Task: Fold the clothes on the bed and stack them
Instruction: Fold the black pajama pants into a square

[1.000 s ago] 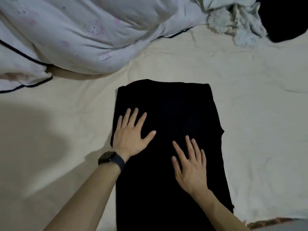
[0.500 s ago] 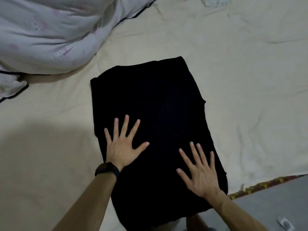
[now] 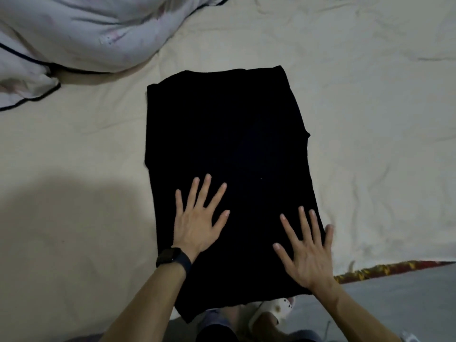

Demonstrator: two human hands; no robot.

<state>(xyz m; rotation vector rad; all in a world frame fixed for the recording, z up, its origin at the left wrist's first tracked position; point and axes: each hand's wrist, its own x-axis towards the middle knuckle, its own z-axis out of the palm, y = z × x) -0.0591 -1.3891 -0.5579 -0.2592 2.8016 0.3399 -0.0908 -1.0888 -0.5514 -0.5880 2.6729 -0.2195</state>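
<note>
Flat on black garment (image 3: 227, 134), left hand (image 3: 197, 225), right hand (image 3: 306, 253)

Count: 1 flat folded black cloth garment (image 3: 227, 134) at centre, with 2 bare hands on it: left hand (image 3: 195, 225) at 7 o'clock, right hand (image 3: 308, 253) at 5 o'clock. 1 dark wrist band (image 3: 174, 260), 1 pale puffy quilt with dark piping (image 3: 81, 33) at 11 o'clock, 1 cream bedsheet (image 3: 370, 95). 1 white perforated rubber clog (image 3: 277, 309) at 6 o'clock, 1 red-and-yellow patterned fabric strip (image 3: 385, 269) at 4 o'clock.

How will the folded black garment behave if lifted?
Likely floppy: the black folded cloth garment lies flat on the cream bedsheet, near end seemingly drooping past the edge. Probably light, being thin; layers may slip apart when lifted.
</note>
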